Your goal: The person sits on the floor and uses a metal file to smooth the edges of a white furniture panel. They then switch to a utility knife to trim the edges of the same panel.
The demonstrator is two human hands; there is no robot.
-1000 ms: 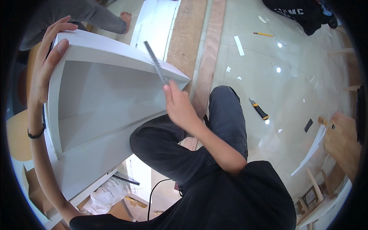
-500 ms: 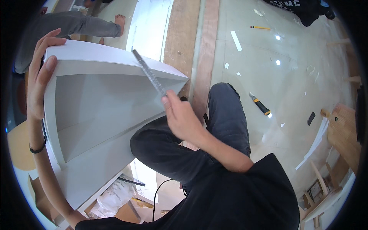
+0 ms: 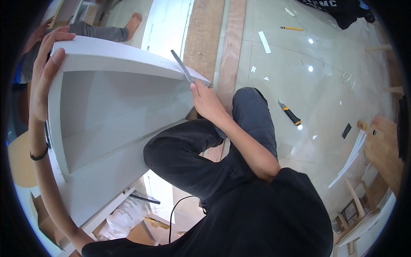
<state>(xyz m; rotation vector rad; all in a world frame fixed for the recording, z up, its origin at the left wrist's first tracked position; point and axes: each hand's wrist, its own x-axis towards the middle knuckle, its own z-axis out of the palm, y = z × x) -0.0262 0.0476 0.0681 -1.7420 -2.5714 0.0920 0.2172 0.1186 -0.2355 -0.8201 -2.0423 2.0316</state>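
A white open-fronted cabinet box (image 3: 115, 63) lies tilted across my left side, its hollow inside facing me. My left hand (image 3: 46, 73) grips its upper left corner, thumb on the near face and fingers over the top edge. My right hand (image 3: 209, 102) is closed round the lower end of a narrow grey metal file (image 3: 182, 65). The file slants up and to the left across the box's long upper edge, near the pointed right end. Whether it touches that edge I cannot tell.
Wooden planks (image 3: 203, 40) run along the floor beyond my knees. To the right lie a utility knife (image 3: 290, 112), a pencil (image 3: 292, 28) and white scraps. Another person's bare foot (image 3: 134, 25) is at the upper left. A wooden stool (image 3: 385, 145) stands far right.
My right hand has moved up and slightly right with the file. The box's upper edge sits a little higher in view. The other person's leg at the upper left has shifted.
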